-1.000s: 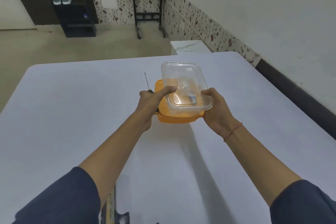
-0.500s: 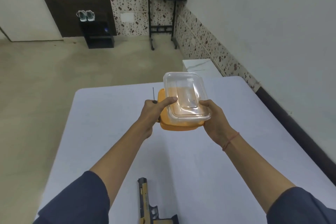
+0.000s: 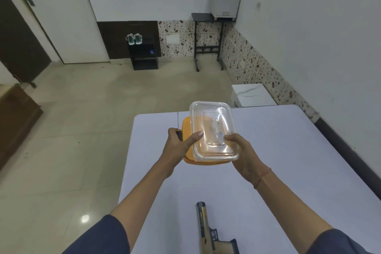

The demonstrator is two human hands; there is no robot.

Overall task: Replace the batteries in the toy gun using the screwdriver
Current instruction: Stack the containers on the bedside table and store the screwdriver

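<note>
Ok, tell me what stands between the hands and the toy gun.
Nothing on the table lies between them and the toy gun. But both are full: the left hand holds the screwdriver and the clear container, and the right hand holds its other side.

- Your toy gun [image 3: 208, 235] runs off the bottom edge; its grip is cut.
- Your left hand [image 3: 179, 148] hides the screwdriver [image 3: 178, 120] handle; only the shaft shows.
- Clear box [image 3: 213, 130] contents are blurred, can't tell.
- Orange container [image 3: 186, 130] is mostly hidden behind it.

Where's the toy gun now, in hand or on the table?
On the table. The toy gun lies flat, untouched; left hand and right hand both hold the plastic container, the left also gripping the screwdriver.
</note>
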